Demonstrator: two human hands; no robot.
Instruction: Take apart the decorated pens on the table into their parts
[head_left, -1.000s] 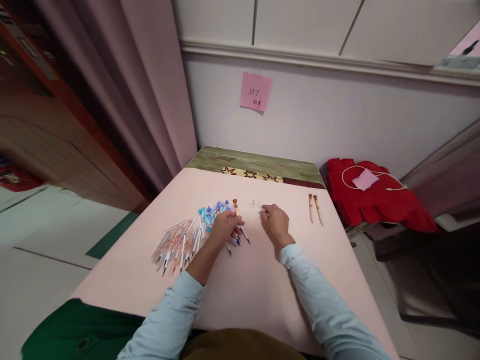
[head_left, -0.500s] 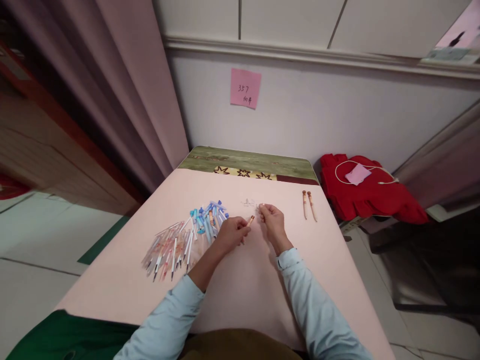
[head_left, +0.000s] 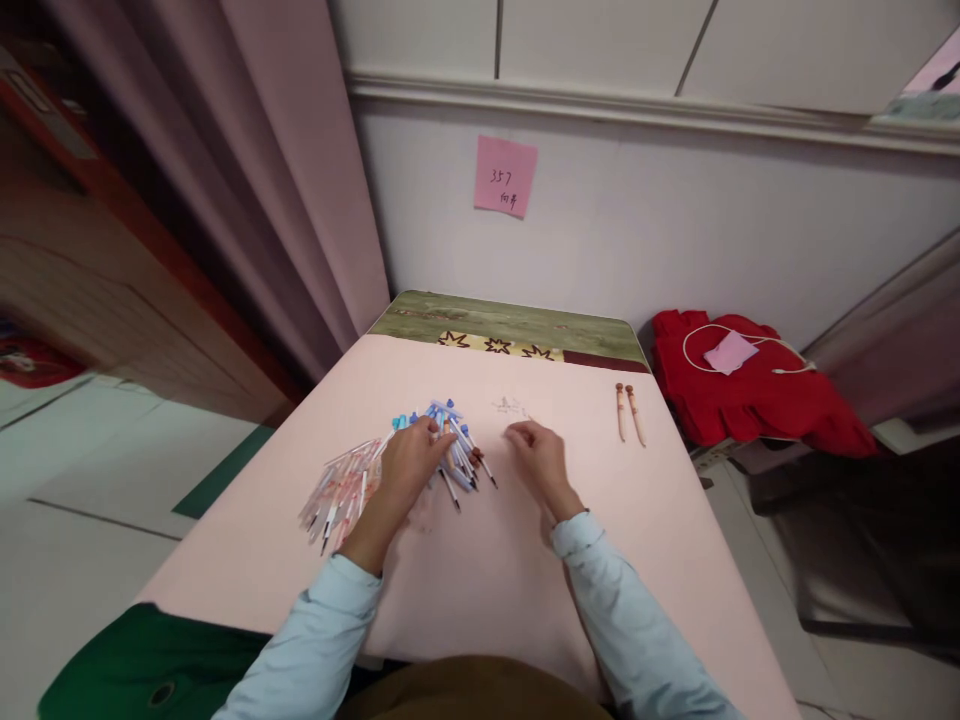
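Our left hand (head_left: 409,460), stretched toward our right hand (head_left: 534,455) half a second ago, now lies back on the blue pens (head_left: 452,432) on the table (head_left: 525,590), fingers curled over them; we cannot tell if they pinch one. The right fingers curl loosely just beside the pile, grip unclear

At frame centre, the left hand (head_left: 409,462) lies on a heap of blue-capped plastic pens (head_left: 452,445) on the pale pink tabletop (head_left: 487,570); its grip is hidden. A fan of pink-patterned pens (head_left: 341,490) lies just left of it. The right hand (head_left: 536,460) rests loosely curled, right of centre. Further right lie two brown pens (head_left: 628,412) side by side. A pink sticky note (head_left: 505,176) hangs on the wall above.
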